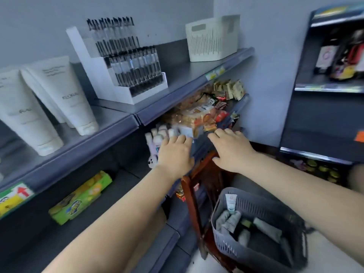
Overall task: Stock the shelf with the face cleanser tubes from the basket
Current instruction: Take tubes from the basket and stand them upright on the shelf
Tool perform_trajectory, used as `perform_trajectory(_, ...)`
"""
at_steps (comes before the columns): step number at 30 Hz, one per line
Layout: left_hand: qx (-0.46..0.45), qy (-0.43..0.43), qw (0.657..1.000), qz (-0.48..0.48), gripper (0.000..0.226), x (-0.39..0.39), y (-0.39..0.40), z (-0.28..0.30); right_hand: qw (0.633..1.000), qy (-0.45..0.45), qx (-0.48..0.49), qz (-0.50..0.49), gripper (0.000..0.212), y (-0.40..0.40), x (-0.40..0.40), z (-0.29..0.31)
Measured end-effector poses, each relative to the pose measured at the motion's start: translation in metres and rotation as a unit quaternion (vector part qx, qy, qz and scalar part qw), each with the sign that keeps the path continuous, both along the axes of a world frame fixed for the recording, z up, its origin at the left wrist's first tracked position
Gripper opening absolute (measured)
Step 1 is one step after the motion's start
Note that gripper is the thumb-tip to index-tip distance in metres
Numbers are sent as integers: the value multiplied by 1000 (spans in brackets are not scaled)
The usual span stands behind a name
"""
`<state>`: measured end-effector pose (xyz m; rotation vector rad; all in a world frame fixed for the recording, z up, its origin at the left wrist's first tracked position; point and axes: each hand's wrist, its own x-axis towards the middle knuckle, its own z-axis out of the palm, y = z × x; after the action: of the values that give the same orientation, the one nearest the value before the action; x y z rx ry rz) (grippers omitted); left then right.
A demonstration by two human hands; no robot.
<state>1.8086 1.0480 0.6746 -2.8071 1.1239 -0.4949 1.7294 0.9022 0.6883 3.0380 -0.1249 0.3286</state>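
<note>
A grey slotted basket (232, 233) stands at the lower right with several grey and white cleanser tubes (229, 220) lying in it. Three white face cleanser tubes (65, 95) stand cap-down on the upper shelf (82, 142) at the left. My left hand (175, 154) reaches to the middle shelf with its fingers stretched forward, touching a small pale pack (186, 132). My right hand (230, 148) hovers beside it, fingers extended and holding nothing. The frame is motion-blurred.
A white stand of pens (128, 71) and a white slotted bin (212, 39) sit on the upper shelf. Snack packets (201, 113) and small white bottles (157, 136) fill the middle shelf. A green packet (80, 198) lies lower left. A dark rack (325, 85) stands at right.
</note>
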Motion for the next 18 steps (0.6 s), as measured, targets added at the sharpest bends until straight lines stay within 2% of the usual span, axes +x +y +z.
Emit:
perform_trajectory(6, 51, 52, 991, -113, 63, 13, -78, -61, 990, 96, 19, -99, 71, -64, -19, -74)
perform_trajectory(11, 98, 126, 970, -181, 65, 32, -132, -112, 969, 148, 76, -185, 62, -104, -25, -124)
perform_trajectory(18, 161, 224, 930, -244, 55, 60, -187, -204, 926, 195, 159, -282, 61, -141, -25, -204)
